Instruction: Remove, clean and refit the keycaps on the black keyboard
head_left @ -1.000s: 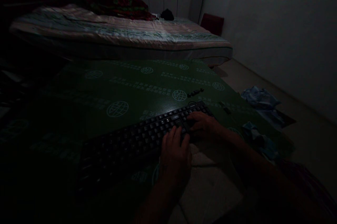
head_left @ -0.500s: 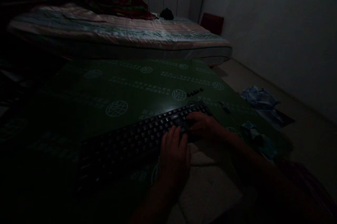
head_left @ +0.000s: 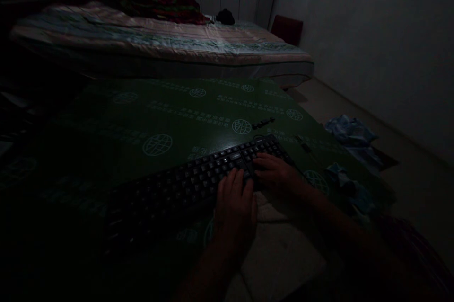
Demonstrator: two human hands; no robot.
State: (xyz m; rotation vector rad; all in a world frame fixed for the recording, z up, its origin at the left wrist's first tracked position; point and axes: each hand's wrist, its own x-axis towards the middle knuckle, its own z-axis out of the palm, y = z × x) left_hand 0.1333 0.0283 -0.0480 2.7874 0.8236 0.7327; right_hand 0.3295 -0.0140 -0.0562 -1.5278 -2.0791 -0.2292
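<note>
A black keyboard [head_left: 170, 193] lies slantwise on the green board. My left hand [head_left: 234, 202] rests at its near edge, fingers stretched out and slightly spread, the tips over the keys right of the middle. To the right of it, my right hand [head_left: 278, 173] lies across the keyboard's right part, fingers pointing left and apart, touching or just above the keys. Nothing shows in either hand, though the dark hides the right thumb and the undersides of the fingers. A short row of small dark pieces [head_left: 263, 123] lies beyond the keyboard.
The green printed board [head_left: 198, 117] reaches back to a bed [head_left: 170, 46] with a dark red patterned blanket [head_left: 156, 4]. A thin tool with a dark part [head_left: 305, 146] and a crumpled bluish cloth [head_left: 349, 186] lie on the right. Bluish fabric [head_left: 351, 129] lies on the floor.
My right hand has shifted slightly right and down over the keys. The left hand stays in nearly the same place, and the keyboard has not moved.
</note>
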